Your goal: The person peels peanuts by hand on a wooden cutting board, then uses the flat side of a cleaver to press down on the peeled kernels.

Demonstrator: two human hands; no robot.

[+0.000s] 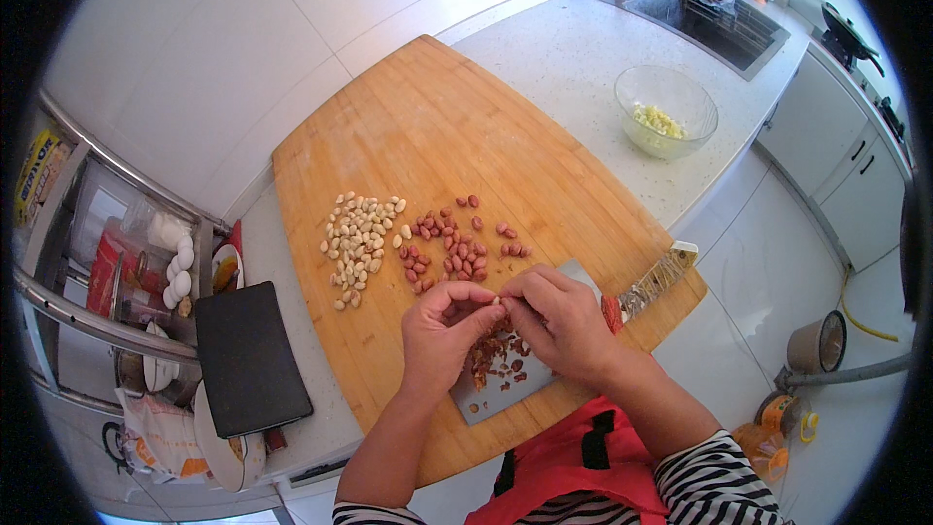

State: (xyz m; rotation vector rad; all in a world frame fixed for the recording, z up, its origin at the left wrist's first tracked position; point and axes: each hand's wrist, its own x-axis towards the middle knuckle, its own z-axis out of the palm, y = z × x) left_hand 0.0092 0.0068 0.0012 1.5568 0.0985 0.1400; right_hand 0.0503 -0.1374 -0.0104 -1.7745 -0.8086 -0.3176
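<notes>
My left hand (pixel 448 332) and my right hand (pixel 557 313) meet above a cleaver's metal blade (pixel 499 399), pinching one small pale peanut (pixel 496 300) between their fingertips. Loose reddish-brown peanut skins (pixel 485 361) lie on the blade under my hands. The cleaver rests flat on a wooden cutting board (pixel 437 117), its wrapped handle (pixel 656 278) pointing right. Beyond my hands is a scattered group of red-skinned peanuts (pixel 459 248). To its left, a pile of peeled, cream-coloured peanuts (pixel 357 233) lies on the board.
A glass bowl (pixel 667 138) with chopped pale-yellow pieces stands on the counter at right, near the sink (pixel 729 29). A black flat case (pixel 248 357) lies left of the board. Beside it is a metal rack (pixel 116 339) holding eggs (pixel 182 270) and dishes.
</notes>
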